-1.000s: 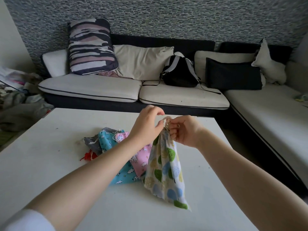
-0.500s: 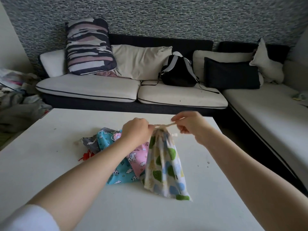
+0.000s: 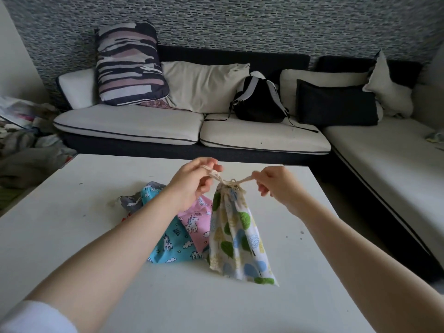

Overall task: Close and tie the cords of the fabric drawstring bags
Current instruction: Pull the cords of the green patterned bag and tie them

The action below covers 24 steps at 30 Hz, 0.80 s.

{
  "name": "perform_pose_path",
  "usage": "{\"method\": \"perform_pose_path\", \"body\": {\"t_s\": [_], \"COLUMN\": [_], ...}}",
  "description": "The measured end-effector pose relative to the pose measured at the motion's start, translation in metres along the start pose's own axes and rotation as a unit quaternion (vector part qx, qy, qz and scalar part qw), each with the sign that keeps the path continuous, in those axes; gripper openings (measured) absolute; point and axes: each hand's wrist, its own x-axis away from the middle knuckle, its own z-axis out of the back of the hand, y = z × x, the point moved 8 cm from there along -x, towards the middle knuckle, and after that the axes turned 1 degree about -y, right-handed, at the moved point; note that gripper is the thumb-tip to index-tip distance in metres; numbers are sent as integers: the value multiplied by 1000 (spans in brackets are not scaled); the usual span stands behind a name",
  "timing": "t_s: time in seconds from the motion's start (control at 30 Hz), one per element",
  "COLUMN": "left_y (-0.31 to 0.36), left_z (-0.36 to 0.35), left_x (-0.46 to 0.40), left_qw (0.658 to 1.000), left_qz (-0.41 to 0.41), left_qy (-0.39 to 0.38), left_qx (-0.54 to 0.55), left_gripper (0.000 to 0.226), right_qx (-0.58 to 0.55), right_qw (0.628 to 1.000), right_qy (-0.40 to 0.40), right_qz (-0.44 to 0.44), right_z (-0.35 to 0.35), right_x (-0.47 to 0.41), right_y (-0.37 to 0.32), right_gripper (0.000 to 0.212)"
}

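Note:
A white drawstring bag with green, blue and yellow trees [image 3: 237, 239] hangs gathered at its mouth above the white table [image 3: 72, 224], its bottom resting on the tabletop. A cream cord [image 3: 229, 181] is knotted at its neck. My left hand [image 3: 192, 183] pinches the left cord end, and my right hand [image 3: 276, 186] pinches the right end; the two pull apart sideways. Behind my left arm lie a pink unicorn bag [image 3: 197, 219], a blue unicorn bag [image 3: 173, 246] and a grey bag [image 3: 132, 200].
A dark sofa with white seat cushions [image 3: 129, 123] runs behind the table and turns along the right side. On it sit a striped pillow [image 3: 129, 66], a black backpack [image 3: 259, 102] and a dark cushion [image 3: 336, 104]. Clothes lie piled at the left [image 3: 21, 145].
My hands were close together at the bag's mouth; they have since moved apart, drawing the cord ends out sideways and tightening the knot at the neck.

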Motion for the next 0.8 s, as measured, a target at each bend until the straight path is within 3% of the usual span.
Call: {"method": "perform_pose_path", "body": {"t_s": [0.03,0.07,0.1,0.13,0.17,0.2,0.3,0.4,0.57,0.63,0.73,0.8], "left_y": [-7,-13,-18,-21,-21,-19,-18,-22,-19,-18,-19,-18], "left_z": [-11,-20,-26,-27,-24,-20,-16,-21,-34,-47,-66,-84], "left_x": [4,5,5,1,-2,-6,-5,-2,-5,-8,-15,-22], "left_qw": [993,983,980,985,992,996,995,996,997,997,993,990], "left_qz": [43,75,91,95,91,82,69,84,72,51,28,6], "left_qy": [-43,-79,-95,-83,-53,-20,20,2,-21,-37,-65,-111], "left_qx": [99,147,148,117,67,9,-73,-14,19,45,92,82], "left_gripper": [23,27,30,32,32,33,32,30,53,56,50,33], "right_qx": [-167,-351,-498,-585,-614,-611,-545,-478,-292,-235,-41,-19], "right_qw": [985,931,855,793,768,769,819,871,952,969,997,986], "right_qy": [-16,-48,-80,-102,-108,-102,-45,-4,-89,-79,51,156], "right_qz": [-45,-88,-119,-136,-147,-160,-173,-111,-33,8,37,49], "right_z": [-4,-15,-27,-38,-47,-54,-56,-37,-51,-53,-23,9], "right_x": [1,3,6,8,10,9,5,1,19,20,8,-1], "right_y": [4,4,2,1,3,9,24,17,5,5,12,19], "right_gripper": [28,30,33,35,36,36,36,35,7,24,21,23]}}
